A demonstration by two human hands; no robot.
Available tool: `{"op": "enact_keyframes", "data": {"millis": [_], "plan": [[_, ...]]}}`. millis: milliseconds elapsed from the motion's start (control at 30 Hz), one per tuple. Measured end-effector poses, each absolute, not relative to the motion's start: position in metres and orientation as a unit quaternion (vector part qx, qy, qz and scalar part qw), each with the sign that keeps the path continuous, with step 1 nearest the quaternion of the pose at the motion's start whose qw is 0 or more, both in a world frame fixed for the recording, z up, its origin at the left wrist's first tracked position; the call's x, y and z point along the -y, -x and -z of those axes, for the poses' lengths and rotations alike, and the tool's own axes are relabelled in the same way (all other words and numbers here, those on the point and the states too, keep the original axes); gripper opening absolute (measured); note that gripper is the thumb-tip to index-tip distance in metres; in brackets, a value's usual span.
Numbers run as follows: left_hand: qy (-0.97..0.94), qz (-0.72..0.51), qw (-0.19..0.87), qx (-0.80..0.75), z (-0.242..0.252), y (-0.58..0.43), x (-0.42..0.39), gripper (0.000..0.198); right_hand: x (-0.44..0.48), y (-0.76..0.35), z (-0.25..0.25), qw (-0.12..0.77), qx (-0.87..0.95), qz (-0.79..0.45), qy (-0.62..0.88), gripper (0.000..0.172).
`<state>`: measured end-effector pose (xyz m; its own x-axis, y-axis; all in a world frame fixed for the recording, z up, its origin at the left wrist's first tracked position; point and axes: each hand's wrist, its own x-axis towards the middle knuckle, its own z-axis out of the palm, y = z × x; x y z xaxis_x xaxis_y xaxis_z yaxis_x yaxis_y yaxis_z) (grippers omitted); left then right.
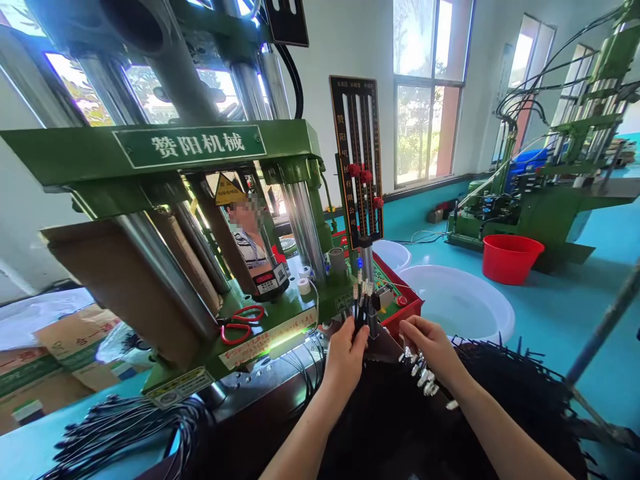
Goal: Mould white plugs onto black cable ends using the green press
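Black cables (pixel 359 313) rise from the left hand (pixel 346 353), ends above it

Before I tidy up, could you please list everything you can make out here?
Near machine: one, green, left
Far machine: one, green, right background
Scissors: one pair, red-handled, on near machine
Roll: one, white, on near machine
Board: one, brown, near machine's left
Slotted panel: one, black, centre
Control box: one, red, behind hands
Tubs: two, white, floor
Bucket: one, red, floor right
Boxes: several, brown, far left
Windows: several, bright, walls
Person: one, patterned top, behind near machine
Loose cables: many, black, lower left
Held cables: several, black, left hand
Cable ends: several, silvery, below right hand
Left hand: one, bare, centre
Right hand: one, bare, right of centre
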<state>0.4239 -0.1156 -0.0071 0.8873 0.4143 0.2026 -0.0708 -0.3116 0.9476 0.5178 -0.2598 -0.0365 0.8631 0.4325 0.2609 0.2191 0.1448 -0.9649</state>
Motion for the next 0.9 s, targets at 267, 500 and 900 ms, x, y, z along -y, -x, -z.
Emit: {"op": "enact_keyframes", "data": {"millis": [267, 500, 900], "plan": [[-0.479, 0.087, 0.869, -0.084, 0.025, -0.371, 0.166, 0.028, 0.255, -0.519, -0.017, 0.701, 0.448, -0.300, 0.467, 0.042], [-0.348, 0.036, 0.927, -0.133, 0.070, -0.359, 0.191, 0.032, 0.256, -0.491, -0.004, 0.489, 0.561, -0.298, 0.598, 0.038], [-0.344, -0.002, 0.921, -0.184, 0.091, -0.345, 0.191, 0.031, 0.242, -0.477, 0.043, 0.421, 0.599, -0.288, 0.617, 0.039]]}}
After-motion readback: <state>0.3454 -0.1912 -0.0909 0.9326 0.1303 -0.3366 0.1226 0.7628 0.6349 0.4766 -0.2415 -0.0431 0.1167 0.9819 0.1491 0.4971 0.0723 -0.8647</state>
